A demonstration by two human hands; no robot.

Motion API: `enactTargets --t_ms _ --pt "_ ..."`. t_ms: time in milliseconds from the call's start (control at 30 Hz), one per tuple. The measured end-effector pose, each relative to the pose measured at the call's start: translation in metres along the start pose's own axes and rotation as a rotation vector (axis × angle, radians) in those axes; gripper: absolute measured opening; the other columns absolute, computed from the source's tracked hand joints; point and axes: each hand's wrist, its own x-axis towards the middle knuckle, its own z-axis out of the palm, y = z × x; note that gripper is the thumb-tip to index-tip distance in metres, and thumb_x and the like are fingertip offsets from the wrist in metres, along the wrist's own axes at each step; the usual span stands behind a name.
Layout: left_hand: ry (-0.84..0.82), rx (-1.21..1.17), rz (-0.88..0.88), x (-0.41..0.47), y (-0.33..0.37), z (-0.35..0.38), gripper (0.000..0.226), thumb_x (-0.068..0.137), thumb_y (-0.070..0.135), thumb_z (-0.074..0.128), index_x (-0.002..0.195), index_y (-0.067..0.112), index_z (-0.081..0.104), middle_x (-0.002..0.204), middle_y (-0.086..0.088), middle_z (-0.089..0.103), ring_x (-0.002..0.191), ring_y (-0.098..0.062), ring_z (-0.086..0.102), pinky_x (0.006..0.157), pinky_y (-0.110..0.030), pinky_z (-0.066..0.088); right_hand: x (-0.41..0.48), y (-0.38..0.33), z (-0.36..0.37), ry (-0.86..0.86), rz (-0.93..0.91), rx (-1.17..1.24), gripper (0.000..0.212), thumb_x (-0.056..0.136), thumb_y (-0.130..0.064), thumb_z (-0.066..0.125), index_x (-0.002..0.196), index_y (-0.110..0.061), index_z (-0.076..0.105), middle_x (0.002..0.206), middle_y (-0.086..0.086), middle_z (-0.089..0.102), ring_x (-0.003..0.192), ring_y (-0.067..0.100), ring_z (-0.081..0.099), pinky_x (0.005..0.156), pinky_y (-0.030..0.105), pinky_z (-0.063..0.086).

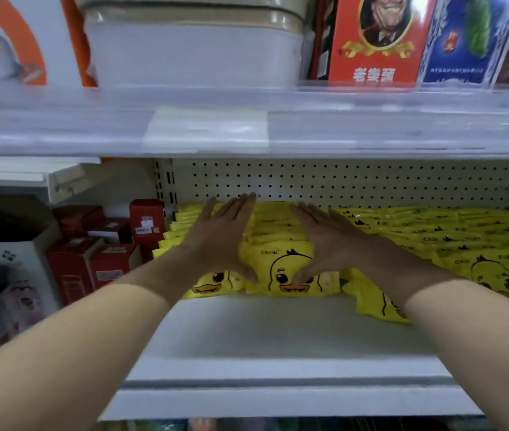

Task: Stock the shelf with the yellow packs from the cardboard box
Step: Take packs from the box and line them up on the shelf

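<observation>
Closest in, along the bottom: white front lip (278, 396) of the shelf, crossed at both sides by bare forearms. Behind it, a bare stretch of white shelf board (278, 337), dull and smooth.

Further in, left hand (222, 237) and right hand (327, 241) set on either side of the middle row of yellow packs (281, 269), duck face forward. Fingers straight and close together, laid flat against the flanks of the row, thumbs down on the front pack, curled round nothing.

Just left of that, a second row (212, 283) of the same kind, partly hidden by the left wrist. To the right, one tilted pack (377, 303) leaning out of line, then a wide spread of further packs (464, 241) running back to the wall.

Left of the bay, stacked red boxes (91, 262). At the back, white pegboard (340, 181) dotted with holes.

Above, blurred, a clear-fronted upper shelf edge (371, 126) with a pale label (206, 129). On top of it, a white tub (194, 48), a red carton (377, 42) and a blue pack (458, 42).
</observation>
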Motion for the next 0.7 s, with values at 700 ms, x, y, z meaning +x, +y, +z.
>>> enactTargets --t_ms 700 --pt "-0.224 0.311 0.109 -0.032 -0.085 0.014 0.153 0.050 0.073 0.078 0.151 0.017 -0.023 0.163 -0.008 -0.012 0.150 -0.023 -0.011 0.119 -0.052 -0.007 0.046 -0.117 0.030 0.199 -0.127 -0.084 0.136 0.061 -0.067 0.078 0.156 -0.020 -0.007 0.165 0.000 -0.003 0.151 0.015 -0.008 0.121 0.044 -0.008"
